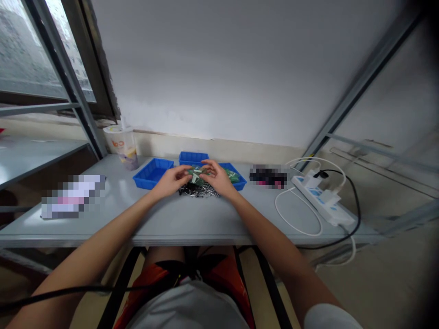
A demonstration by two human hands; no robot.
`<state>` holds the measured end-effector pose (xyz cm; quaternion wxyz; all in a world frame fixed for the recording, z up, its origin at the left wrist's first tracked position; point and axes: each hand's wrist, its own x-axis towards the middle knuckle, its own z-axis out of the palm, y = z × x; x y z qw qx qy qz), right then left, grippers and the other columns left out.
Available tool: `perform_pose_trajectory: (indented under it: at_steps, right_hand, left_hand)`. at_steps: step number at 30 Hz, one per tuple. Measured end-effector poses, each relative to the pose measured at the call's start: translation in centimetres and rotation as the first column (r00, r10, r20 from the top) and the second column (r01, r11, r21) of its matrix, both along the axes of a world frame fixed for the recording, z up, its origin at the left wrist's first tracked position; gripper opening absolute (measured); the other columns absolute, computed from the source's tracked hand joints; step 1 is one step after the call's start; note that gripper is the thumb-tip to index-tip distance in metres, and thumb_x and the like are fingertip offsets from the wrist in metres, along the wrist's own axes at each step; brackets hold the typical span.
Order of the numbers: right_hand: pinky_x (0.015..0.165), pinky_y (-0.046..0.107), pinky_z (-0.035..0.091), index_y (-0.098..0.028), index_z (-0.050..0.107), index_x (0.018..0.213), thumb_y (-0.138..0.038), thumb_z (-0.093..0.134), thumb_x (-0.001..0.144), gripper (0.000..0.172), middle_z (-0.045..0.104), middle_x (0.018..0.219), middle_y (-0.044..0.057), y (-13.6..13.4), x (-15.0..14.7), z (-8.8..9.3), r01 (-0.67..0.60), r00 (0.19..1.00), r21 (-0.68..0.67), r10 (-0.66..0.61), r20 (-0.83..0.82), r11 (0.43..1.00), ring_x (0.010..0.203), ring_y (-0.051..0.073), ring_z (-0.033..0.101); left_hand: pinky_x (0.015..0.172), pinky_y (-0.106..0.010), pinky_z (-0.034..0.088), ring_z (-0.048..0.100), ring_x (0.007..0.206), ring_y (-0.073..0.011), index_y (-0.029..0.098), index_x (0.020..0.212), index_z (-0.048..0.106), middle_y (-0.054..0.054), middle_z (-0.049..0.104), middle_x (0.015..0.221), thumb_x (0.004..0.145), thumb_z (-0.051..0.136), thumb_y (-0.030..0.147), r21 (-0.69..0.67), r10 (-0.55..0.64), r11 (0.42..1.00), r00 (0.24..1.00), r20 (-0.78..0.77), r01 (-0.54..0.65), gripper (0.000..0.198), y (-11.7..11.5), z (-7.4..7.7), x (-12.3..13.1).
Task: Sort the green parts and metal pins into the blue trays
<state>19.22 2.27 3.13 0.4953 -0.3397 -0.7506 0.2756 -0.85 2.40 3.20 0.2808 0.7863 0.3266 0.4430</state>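
Note:
Between my two hands is a green circuit board with pale parts on it, held above the table. My left hand pinches its left side with thumb and fingers. On the opposite side, my right hand grips it, fingers curled over the far edge. Directly below lies a loose pile of screws, dark and silvery, partly hidden by the board and hands. A blue bin just right of my right hand contains more green boards.
Left of my hands stands another blue bin, with a third blue bin behind. A drink cup stands at the back left. Blurred-out items lie on both sides. A white power strip with looping cables occupies the right end of the table.

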Motion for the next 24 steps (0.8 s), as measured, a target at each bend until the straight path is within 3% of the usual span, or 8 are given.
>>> perform_pose_trajectory:
  at_steps: [4,8,14,18,22,24]
  right_hand:
    - [0.078,0.033,0.051,-0.026,0.051,0.112,-0.023,0.063,0.077,0.037,0.059,0.098,0.004,-0.3,-0.1,0.1,0.034,0.999,0.016,-0.035,0.006,0.999,0.094,0.017,0.059]
    - [0.074,0.031,0.051,-0.025,0.053,0.111,-0.024,0.064,0.076,0.037,0.061,0.095,0.004,-0.6,-0.2,0.3,0.056,0.998,0.024,-0.056,-0.005,0.998,0.090,0.017,0.060]
    - [0.074,0.031,0.051,-0.023,0.056,0.106,-0.024,0.061,0.077,0.030,0.061,0.095,0.004,-1.1,-0.5,0.5,0.078,0.997,0.038,-0.078,0.002,0.996,0.090,0.017,0.059]
    - [0.076,0.032,0.049,-0.023,0.057,0.105,-0.026,0.061,0.077,0.028,0.060,0.099,0.005,-1.1,-0.4,0.6,0.050,0.999,0.056,-0.050,-0.011,0.997,0.091,0.017,0.058]
    - [0.077,0.032,0.048,-0.025,0.051,0.114,-0.030,0.064,0.076,0.041,0.060,0.102,0.005,-1.0,-0.3,0.8,-0.033,0.999,-0.042,0.032,-0.020,0.999,0.096,0.018,0.057]
    - [0.077,0.032,0.048,-0.023,0.053,0.111,-0.032,0.064,0.076,0.038,0.061,0.099,0.005,-1.0,-0.3,0.9,-0.077,0.997,-0.085,0.078,0.005,0.993,0.093,0.018,0.057]
  left_hand:
    - [0.054,-0.022,0.042,0.052,0.061,-0.0109,0.015,0.107,0.059,-0.002,0.062,0.075,0.081,0.055,0.034,0.019,-0.054,0.998,0.995,-0.080,0.056,0.032,-0.1,0.0,-0.1]
    - [0.054,-0.022,0.038,0.049,0.058,-0.0103,0.015,0.087,0.060,0.002,0.055,0.064,0.083,0.053,0.038,0.073,0.001,0.997,0.981,-0.195,0.014,0.024,-0.5,0.4,-0.3]
    - [0.054,-0.021,0.034,0.046,0.056,-0.0095,0.014,0.068,0.056,0.003,0.051,0.059,0.087,0.047,0.038,0.133,0.012,0.991,0.957,-0.291,0.028,0.031,-0.6,0.8,-0.5]
    - [0.054,-0.022,0.033,0.045,0.056,-0.0097,0.014,0.066,0.057,0.003,0.051,0.057,0.087,0.047,0.040,0.155,0.025,0.988,0.956,-0.291,0.021,0.035,-0.7,0.8,-0.5]
    - [0.054,-0.022,0.033,0.045,0.056,-0.0099,0.014,0.066,0.060,0.002,0.053,0.057,0.087,0.048,0.039,0.174,0.052,0.985,0.971,-0.233,-0.011,0.035,-0.9,1.0,-0.5]
    - [0.053,-0.022,0.033,0.043,0.054,-0.0095,0.014,0.062,0.059,0.002,0.051,0.055,0.086,0.049,0.038,0.177,0.075,0.983,0.978,-0.194,-0.040,0.036,-1.0,1.1,-0.5]
